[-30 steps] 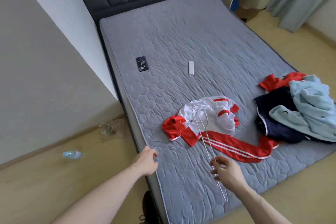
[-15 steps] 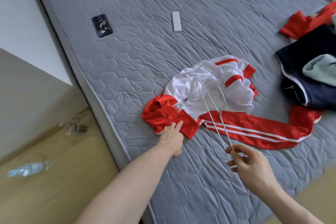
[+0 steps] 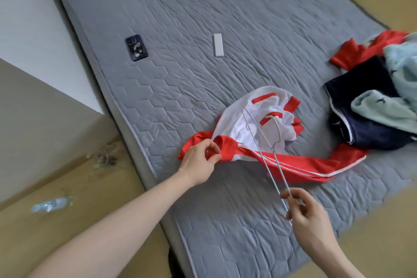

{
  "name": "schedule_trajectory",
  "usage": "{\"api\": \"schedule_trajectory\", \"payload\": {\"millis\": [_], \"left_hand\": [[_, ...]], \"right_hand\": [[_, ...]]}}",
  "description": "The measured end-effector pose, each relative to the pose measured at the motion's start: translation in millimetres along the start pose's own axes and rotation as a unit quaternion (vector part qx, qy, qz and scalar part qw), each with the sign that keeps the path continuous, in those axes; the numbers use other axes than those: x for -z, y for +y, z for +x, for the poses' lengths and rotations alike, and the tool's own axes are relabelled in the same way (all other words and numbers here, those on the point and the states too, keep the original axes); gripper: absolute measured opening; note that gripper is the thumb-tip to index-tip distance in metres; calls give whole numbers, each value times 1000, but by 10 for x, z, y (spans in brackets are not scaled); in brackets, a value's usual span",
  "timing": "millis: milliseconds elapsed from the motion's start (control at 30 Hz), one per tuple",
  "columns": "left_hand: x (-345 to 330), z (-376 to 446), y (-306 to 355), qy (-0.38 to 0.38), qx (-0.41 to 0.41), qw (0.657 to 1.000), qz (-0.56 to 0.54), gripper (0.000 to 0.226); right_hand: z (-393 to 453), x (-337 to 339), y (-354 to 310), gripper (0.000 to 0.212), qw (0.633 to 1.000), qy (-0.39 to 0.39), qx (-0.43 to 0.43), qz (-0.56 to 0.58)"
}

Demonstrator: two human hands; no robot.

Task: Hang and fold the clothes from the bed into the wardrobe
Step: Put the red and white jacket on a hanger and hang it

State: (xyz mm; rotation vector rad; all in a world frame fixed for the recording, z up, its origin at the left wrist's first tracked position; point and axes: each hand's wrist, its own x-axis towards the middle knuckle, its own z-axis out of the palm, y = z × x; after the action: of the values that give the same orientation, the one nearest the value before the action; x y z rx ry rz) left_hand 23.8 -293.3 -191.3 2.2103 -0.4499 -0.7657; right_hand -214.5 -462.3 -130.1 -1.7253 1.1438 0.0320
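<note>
Soft even daylight, blurred and warped edges.

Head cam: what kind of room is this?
Most likely a home bedroom. A grey quilted mattress fills the view, with a pile of loose clothes at its right edge, and the right hand holds thin white wire hangers over a red-and-white sports jacket. Wood-look floor alongside.

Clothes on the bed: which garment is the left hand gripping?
The red-and-white jacket, pinched at its red edge by the left hand; the navy and light-blue garments lie untouched.
</note>
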Motion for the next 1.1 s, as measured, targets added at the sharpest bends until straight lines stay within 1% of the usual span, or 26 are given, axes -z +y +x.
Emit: {"api": "schedule_trajectory", "payload": {"millis": [67,133,200,233,300,400,467,533,600,667,733,800,833,900,933,967,1033,1100], "left_hand": [[376,-431,394,-12,13,995,-99,27],[719,-905,830,-30,19,989,-145,34],[995,-1360,1252,-45,21,985,-167,28],[1110,-1587,1454,-56,22,984,-166,23],[1302,-1997,1820,-80,13,985,-154,20],[1528,-2556,2300,-111,-15,984,-137,20],[1630,-2885,2536,-134,-21,986,-99,21],[1720,-3156,2680,-146,-12,987,-67,23],[1825,-3396,2776,-115,-8,990,-78,25],[1912,-3625,2833,-56,-4,993,-100,22],[1939,-3825,2800,-1,-3,990,-139,20],[1895,-4058,2697,54,-9,983,-174,17],[1852,-4174,2632,93,-5,980,-175,23],[1713,-4413,2481,172,11,970,-174,51],[1597,-4513,2371,202,22,962,-180,60],[1455,-4598,2255,226,46,955,-185,62],[1178,-4718,2068,268,119,936,-196,54],[942,-4805,1871,269,196,918,-216,40]], "right_hand": [[-266,140,-328,27,1000,0,19,2],[-546,286,-665,22,999,-15,43,8],[-822,435,-1005,17,996,-37,83,17],[-966,512,-1169,21,993,-54,102,17],[-1204,662,-1458,35,985,-93,143,26],[-1468,822,-1827,54,965,-186,173,69],[-1606,886,-2050,58,948,-256,171,82],[-1695,908,-2189,53,928,-325,166,73],[-1805,933,-2311,47,910,-377,169,40],[-1922,949,-2387,44,894,-411,175,22],[-2070,943,-2465,32,881,-437,173,42],[-2281,937,-2560,26,871,-461,157,64],[-2380,925,-2597,25,868,-468,152,72],[-2546,894,-2644,23,865,-472,145,85],[-2596,872,-2652,23,867,-470,137,93],[-2647,861,-2661,22,868,-470,124,105],[-2712,852,-2673,22,865,-476,99,126],[-2756,870,-2693,24,861,-484,93,130]]}}
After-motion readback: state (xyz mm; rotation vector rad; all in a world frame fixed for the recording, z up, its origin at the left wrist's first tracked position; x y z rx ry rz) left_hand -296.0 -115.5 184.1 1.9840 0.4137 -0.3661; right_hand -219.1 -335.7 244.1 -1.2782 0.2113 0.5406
